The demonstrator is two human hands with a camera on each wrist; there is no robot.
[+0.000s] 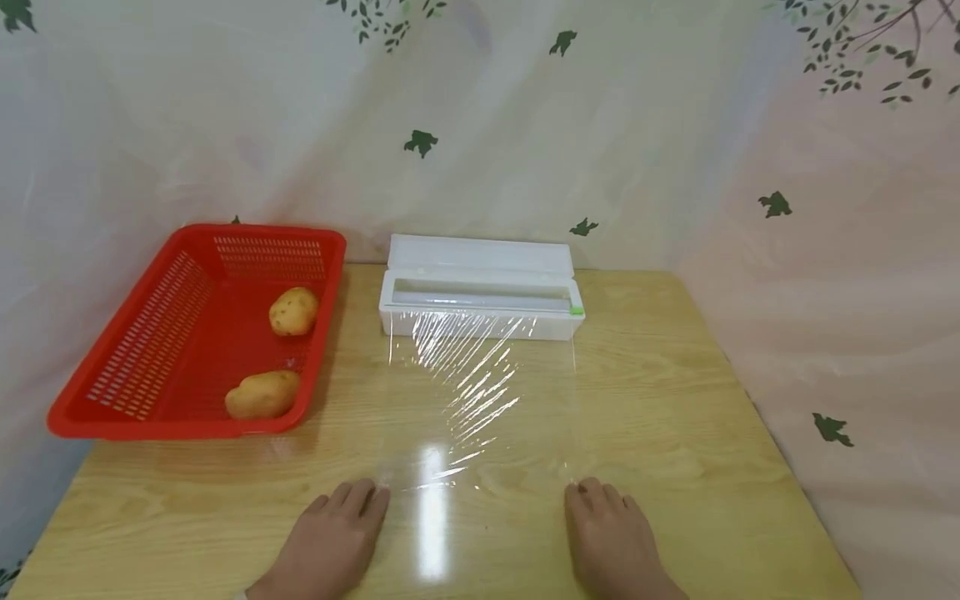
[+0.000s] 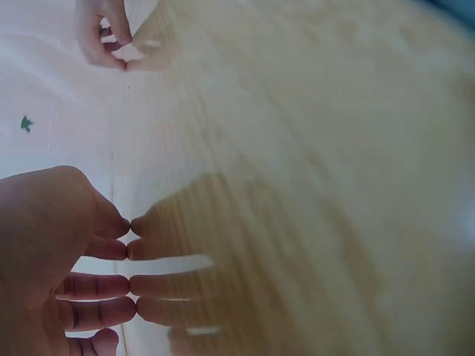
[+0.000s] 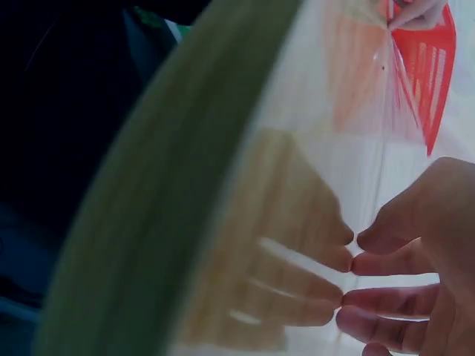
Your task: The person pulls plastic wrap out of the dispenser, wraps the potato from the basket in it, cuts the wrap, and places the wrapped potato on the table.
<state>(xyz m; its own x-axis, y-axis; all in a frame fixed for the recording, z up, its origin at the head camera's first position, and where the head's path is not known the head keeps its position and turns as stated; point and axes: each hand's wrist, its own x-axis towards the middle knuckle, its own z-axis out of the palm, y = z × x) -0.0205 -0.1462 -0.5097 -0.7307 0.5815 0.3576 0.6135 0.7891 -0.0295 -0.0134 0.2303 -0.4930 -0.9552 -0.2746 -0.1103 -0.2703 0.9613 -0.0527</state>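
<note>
Cling film [image 1: 480,392] lies stretched from the dispenser [image 1: 480,296] across the surface [image 1: 675,400]; left hand [image 1: 330,542] and right hand [image 1: 611,537] press its near corners, fingers seemingly flat, nothing pinched. Flimsy, clingy stuff: take the edge corners.

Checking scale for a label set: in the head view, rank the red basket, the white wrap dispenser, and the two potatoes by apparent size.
1. red basket
2. white wrap dispenser
3. near potato and far potato: they look about alike, and the near one lies closer to the camera, so no ranking between them.
</note>
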